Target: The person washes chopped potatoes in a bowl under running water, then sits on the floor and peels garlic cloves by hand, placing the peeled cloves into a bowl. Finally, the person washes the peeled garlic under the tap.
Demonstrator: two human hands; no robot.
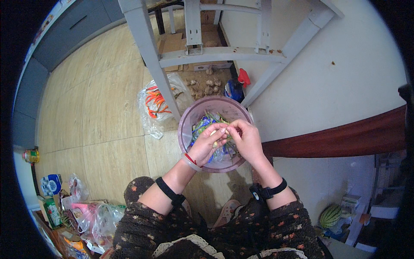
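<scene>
Both hands are together over a pinkish plastic bin (pixel 183 129) that holds green stalks (pixel 210 117) and crumpled plastic. My left hand (pixel 208 140) has pale garlic cloves (pixel 214 139) held in its curled fingers, with its thumb and fingertips raised toward the other hand. Fingertips of my right hand (pixel 246 139) meet those of the left; whatever small thing they pinch is too small to make out. Beyond the bin, garlic bulbs (pixel 209 84) lie on a brown surface. Red chili peppers (pixel 156 101) rest on a clear plastic bag (pixel 156 129) to the left.
A white metal frame (pixel 223 55) stands over the garlic, one leg coming down beside the bin. A blue container (pixel 234 90) is near the wall. Plastic bags (pixel 105 223) and packages are piled at the lower left. A watermelon (pixel 330 216) lies at the lower right.
</scene>
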